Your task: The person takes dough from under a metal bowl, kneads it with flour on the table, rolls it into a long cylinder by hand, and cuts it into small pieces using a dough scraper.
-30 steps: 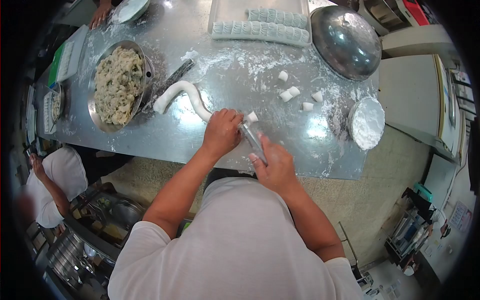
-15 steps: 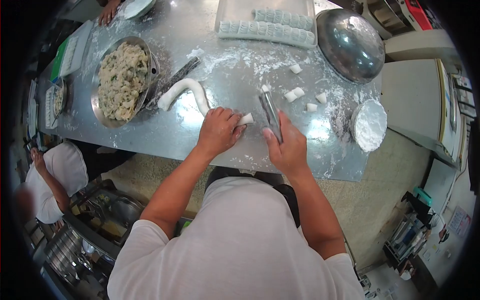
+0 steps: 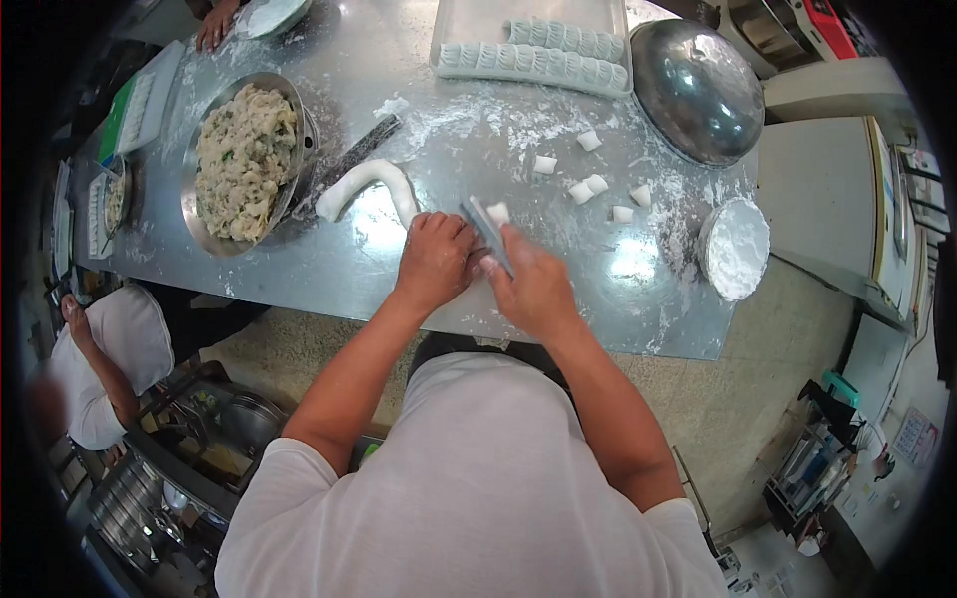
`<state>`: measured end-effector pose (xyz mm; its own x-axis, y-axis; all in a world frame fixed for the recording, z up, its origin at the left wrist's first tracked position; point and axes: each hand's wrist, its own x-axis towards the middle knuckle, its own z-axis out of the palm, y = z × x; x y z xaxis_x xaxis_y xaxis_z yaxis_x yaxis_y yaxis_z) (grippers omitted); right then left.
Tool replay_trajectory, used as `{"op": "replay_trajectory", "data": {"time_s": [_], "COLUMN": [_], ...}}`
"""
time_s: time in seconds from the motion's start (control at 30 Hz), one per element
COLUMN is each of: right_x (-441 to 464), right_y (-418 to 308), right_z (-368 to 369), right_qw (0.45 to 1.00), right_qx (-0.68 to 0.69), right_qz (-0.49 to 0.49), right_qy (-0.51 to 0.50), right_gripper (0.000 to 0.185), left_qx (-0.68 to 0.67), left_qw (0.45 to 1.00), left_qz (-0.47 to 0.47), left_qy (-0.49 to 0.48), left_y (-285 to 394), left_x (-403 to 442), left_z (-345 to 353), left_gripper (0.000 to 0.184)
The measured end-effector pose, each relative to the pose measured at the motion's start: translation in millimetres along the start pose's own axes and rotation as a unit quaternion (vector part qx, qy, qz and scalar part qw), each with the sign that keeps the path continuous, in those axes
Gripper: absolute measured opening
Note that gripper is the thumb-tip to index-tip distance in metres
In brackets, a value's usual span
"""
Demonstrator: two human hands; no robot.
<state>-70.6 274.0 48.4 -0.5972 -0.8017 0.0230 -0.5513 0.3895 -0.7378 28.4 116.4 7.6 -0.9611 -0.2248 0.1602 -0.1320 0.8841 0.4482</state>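
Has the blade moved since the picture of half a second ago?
Yes. Judged against the upturned bowl, the blade has moved to the left, farther from the bowl and nearer to the left hand.

Left hand (image 3: 436,256): on near end of curved dough rope (image 3: 371,177)
Right hand (image 3: 533,284): grips flat metal blade (image 3: 488,235), angled beside left fingers
Bench (image 3: 449,130): floury; cut dough pieces (image 3: 588,189), scattered
Bowl (image 3: 244,164): heaped filling
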Motion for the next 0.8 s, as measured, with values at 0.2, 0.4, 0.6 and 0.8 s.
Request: {"op": "replay_trajectory", "data": {"time_s": [0.2,0.4,0.6,0.8], "right_x": [-19.5,-42.5,-1.0,-3.1], "right_y": [-7.7,-18.2,-15.9,-23.3], "right_z": [-25.2,11.7,21.4,-9.9], "right_qw": [0.997,0.999,0.999,0.998], "right_qx": [0.027,0.022,-0.016,0.029], "right_qz": [-0.053,-0.043,0.014,-0.034], "right_qy": [0.045,0.005,-0.026,0.052], "right_gripper": [0.053,0.054,0.05,0.052], "left_qx": [0.007,0.002,0.0,0.039], "left_qw": [1.0,1.0,0.999,0.999], "left_qz": [0.009,-0.002,-0.034,0.001], "left_qy": [0.015,0.029,-0.031,0.019], "left_y": [-4.4,-13.9,-14.6,-24.8], "left_x": [-8.4,-12.3,-10.1,-15.3], "left_z": [-9.9,6.3,-1.9,-21.4], "left_gripper": [0.032,0.038,0.035,0.027]}}
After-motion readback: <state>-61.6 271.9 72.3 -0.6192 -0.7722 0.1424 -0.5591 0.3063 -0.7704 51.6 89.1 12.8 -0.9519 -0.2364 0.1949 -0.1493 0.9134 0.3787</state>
